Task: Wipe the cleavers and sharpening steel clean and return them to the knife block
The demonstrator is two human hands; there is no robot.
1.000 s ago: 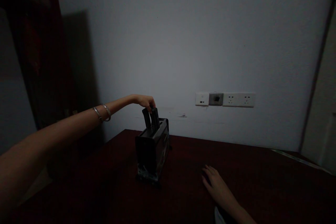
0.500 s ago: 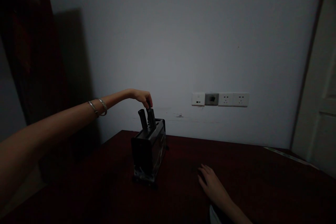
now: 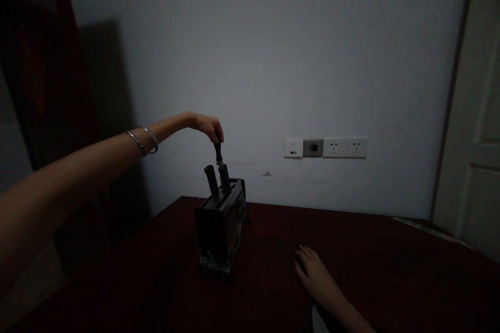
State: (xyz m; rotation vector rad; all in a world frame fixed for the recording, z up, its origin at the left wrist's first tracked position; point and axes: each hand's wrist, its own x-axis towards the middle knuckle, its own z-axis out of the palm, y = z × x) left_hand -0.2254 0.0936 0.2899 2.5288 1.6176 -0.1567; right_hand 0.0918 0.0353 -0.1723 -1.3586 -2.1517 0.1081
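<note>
In the head view a dark, narrow knife block (image 3: 211, 229) stands upright on the table, left of centre. Two black-handled knives (image 3: 211, 180) stick up out of its top slots. Above them my left hand (image 3: 211, 127) is closed from above on the upper end of a black-handled tool (image 3: 218, 152). A bit of bright metal shows below that handle; the rest is hidden behind the knives and in the block, so its kind cannot be told. To the right, my right hand (image 3: 312, 273) rests on the table with fingers stretched out, holding nothing.
The dark red table (image 3: 273, 291) reaches a pale wall (image 3: 250, 62) with a row of power sockets (image 3: 345, 148). A pale door (image 3: 480, 166) is at the right, dark red furniture (image 3: 70, 62) at the left. A light strip (image 3: 429, 232) lies along the table's far right edge.
My left hand has risen, lifting the black-handled tool, so more of its handle and some metal show above the knife block. My right hand stays in place.
</note>
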